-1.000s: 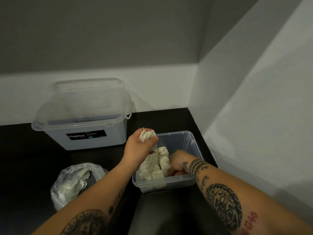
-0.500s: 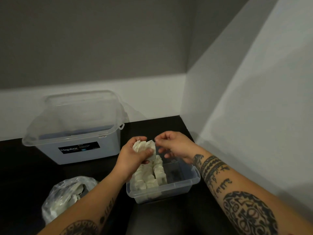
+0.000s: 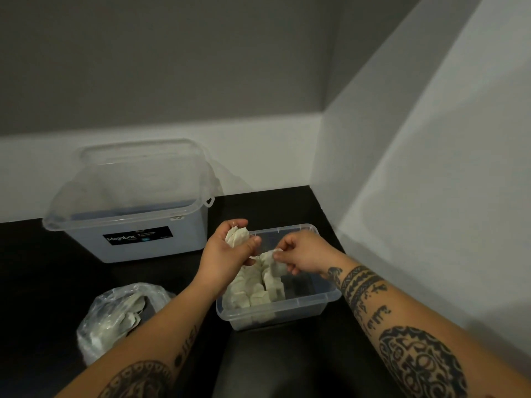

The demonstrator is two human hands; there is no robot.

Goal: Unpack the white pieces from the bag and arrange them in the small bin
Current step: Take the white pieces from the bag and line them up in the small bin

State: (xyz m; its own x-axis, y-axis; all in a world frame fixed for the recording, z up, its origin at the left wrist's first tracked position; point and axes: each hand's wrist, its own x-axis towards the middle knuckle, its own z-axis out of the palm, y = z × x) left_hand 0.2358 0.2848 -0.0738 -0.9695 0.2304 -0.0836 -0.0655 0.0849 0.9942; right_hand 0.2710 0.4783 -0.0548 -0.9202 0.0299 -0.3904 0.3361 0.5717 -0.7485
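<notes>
The small clear bin [image 3: 304, 307] stands on the dark table, with rows of white pieces [image 3: 253, 291] packed along its left side. Above the bin's back left corner my left hand [image 3: 222, 255] grips a small bunch of white pieces [image 3: 237, 237]. To its right, my right hand [image 3: 301, 254] pinches one white piece [image 3: 273, 261] over the rows. The clear plastic bag [image 3: 115, 320] lies open at the lower left, with more white pieces inside.
A large clear tub [image 3: 129, 208] with a black label stands at the back left against the wall. White walls close in behind and on the right. A dark surface edge [image 3: 287, 369] runs in front of the bin.
My right hand came up out of the bin, reached the bunch in my left hand, and now holds one piece taken from it. The view has shifted slightly.
</notes>
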